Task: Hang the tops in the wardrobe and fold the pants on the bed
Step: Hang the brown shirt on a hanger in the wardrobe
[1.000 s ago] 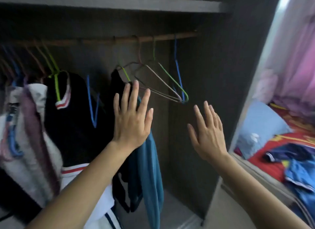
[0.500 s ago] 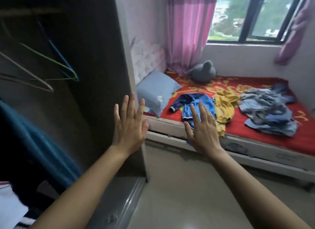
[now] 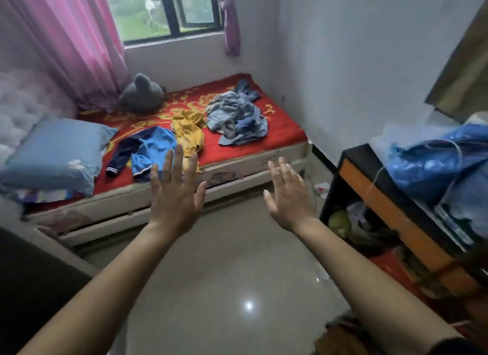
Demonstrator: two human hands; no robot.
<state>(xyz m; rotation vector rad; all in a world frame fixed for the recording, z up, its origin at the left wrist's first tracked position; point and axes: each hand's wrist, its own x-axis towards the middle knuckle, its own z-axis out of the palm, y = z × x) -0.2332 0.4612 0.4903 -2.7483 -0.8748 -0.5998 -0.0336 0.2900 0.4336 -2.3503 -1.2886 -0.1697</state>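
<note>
My left hand (image 3: 175, 196) is raised in front of me with its back toward me, its fingers (image 3: 178, 159) straight and spread wide, holding nothing. My right hand (image 3: 287, 196) is up beside it and well apart from it, turned a little edge-on, with fingers just as straight and empty. Both hang in the air over the glossy pale floor (image 3: 224, 275), which shows a small round glint of light.

The clothes all lie on the bed (image 3: 285, 140), a low mattress under a red cover printed with yellow flowers. Nearest my left fingers is a blue top (image 3: 155, 148), soft and rumpled, with dark navy sleeves ending in white-striped cuffs. Touching its right edge is a crumpled yellow garment (image 3: 190, 133). Just to the right of that, further back, sits a blue heap (image 3: 237, 117) of faded, thick, denim-like cloth, wadded into folds. I cannot tell how many pieces are in it.

At the left end of the bed lies a plump, pale blue pillow (image 3: 58, 151). A grey plush toy (image 3: 142, 93), round and fuzzy, sits at the far edge beneath a pink pleated curtain (image 3: 66, 37) and a dark-framed window (image 3: 163, 8). To my right stands a boxy black shelf unit (image 3: 383, 191) with an orange band, and a shiny, wrinkled blue plastic bag (image 3: 435, 162) rests on top of it.
</note>
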